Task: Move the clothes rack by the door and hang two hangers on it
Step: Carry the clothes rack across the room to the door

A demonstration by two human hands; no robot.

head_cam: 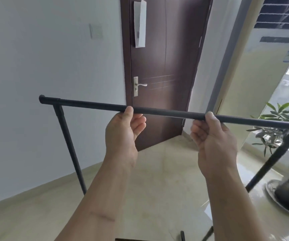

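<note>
A black clothes rack stands in front of me, its top bar (168, 113) running level from left to right at chest height. Its left upright (67, 136) and right upright (277, 153) slope down to the floor. My left hand (122, 131) is just under the middle of the bar, thumb tip against it, fingers loosely curled and off the bar. My right hand (213, 140) sits the same way further right, thumb on the bar and fingers below it. The dark brown door (166, 66) is straight behind the rack. No hangers are in view.
A white wall (44, 84) runs along the left. A tall air-conditioning unit (261, 75) stands right of the door. A potted plant (286, 188) on a saucer sits at the right, close to the rack's right leg. Glossy beige tile floor (157, 188) lies below.
</note>
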